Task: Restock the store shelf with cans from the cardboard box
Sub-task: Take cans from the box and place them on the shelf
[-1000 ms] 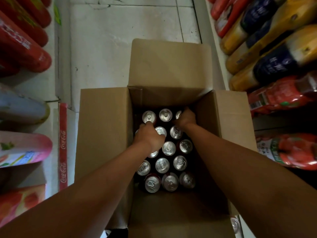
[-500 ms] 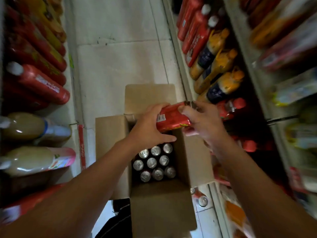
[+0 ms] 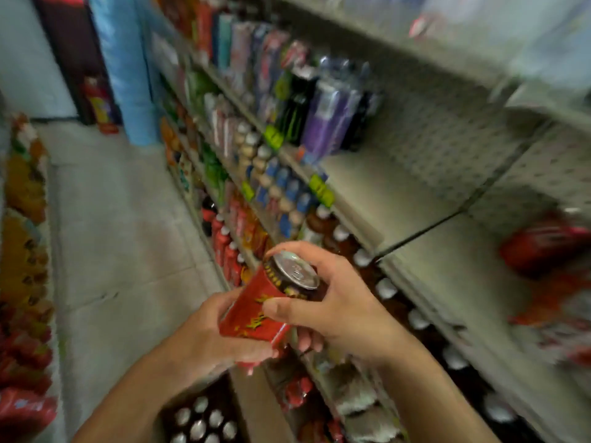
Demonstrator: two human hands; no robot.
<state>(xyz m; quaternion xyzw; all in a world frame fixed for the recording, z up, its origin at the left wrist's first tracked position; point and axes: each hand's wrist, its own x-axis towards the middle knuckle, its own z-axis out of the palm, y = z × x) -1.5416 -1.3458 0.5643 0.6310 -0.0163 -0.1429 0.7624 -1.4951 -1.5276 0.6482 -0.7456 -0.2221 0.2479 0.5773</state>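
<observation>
A red can (image 3: 256, 314) with yellow lettering and a silver top is held between both hands in front of the shelving. My left hand (image 3: 211, 340) cups its base and lower side. My right hand (image 3: 332, 302) wraps its upper part, thumb across the front. Below the hands the open cardboard box (image 3: 252, 407) stands on the floor with several silver can tops (image 3: 201, 420) showing inside. To the right a pale shelf (image 3: 399, 199) has a bare stretch of board, and a few blurred red cans (image 3: 543, 247) stand at its far right.
The shelving on the right carries bottles and cans in rows, with dark bottles with white caps (image 3: 387, 289) on the level below the bare board. Red and yellow packs (image 3: 25, 282) line the left side. A tiled aisle floor (image 3: 121, 238) runs between them.
Both hands lifted a red can out of the box and up to shelf height. My view swung from looking down into the box to looking along the right-hand shelving.
</observation>
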